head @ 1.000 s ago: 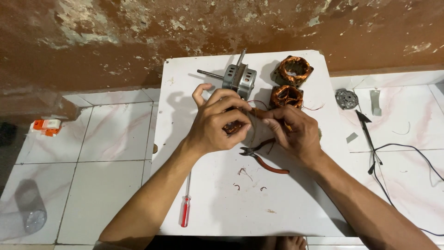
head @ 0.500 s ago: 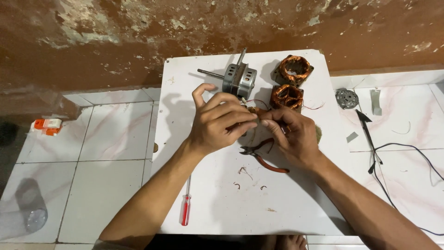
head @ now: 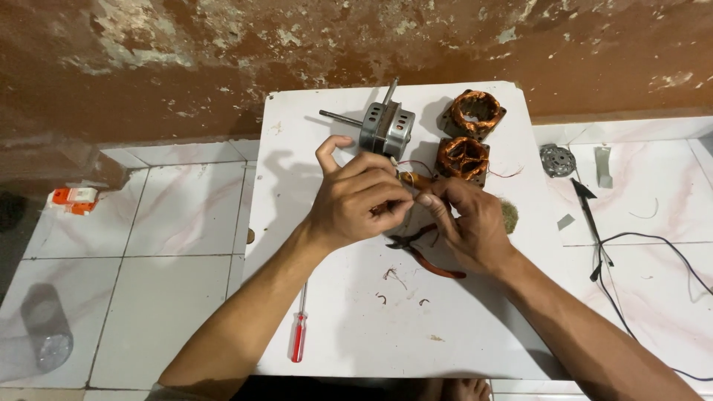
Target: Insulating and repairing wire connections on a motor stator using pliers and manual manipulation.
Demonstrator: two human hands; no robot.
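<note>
Fingers of the left hand (head: 355, 200) curled narrow, pinching thin copper wire (head: 410, 179) against the fingertips of the right hand (head: 468, 223), which closed on the same strand; both wrists rested low over the white board (head: 356, 341). Wire ran from the pinch toward the far right, up to the nearer copper-wound stator (head: 462, 157). Just beneath the hands lay red-handled pliers (head: 423, 256), handles pointing near-right. Farther off sat a grey motor (head: 386, 128), shaft pointing left, and a second stator (head: 475, 111). Near the left edge lay a red screwdriver (head: 298, 334), lengthwise near-to-far.
</note>
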